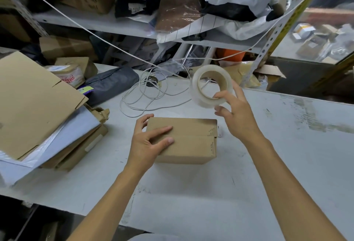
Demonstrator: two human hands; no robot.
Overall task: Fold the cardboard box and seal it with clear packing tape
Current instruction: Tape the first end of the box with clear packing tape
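A small brown cardboard box (193, 141) sits folded shut on the white table (277, 160), its two top flaps meeting at a seam along the middle. My left hand (148, 143) presses flat on the box's left end, thumb over the far edge. My right hand (236, 114) holds a roll of clear packing tape (209, 85) in the air above and beyond the box's right end, with a finger hooked inside the core.
Flat cardboard sheets and padded mailers (38, 110) are stacked at the left. A tangle of white cord (151, 95) lies behind the box, beside a grey bag (113, 83). Cluttered shelves (124, 24) with boxes and plastic bags rise at the back.
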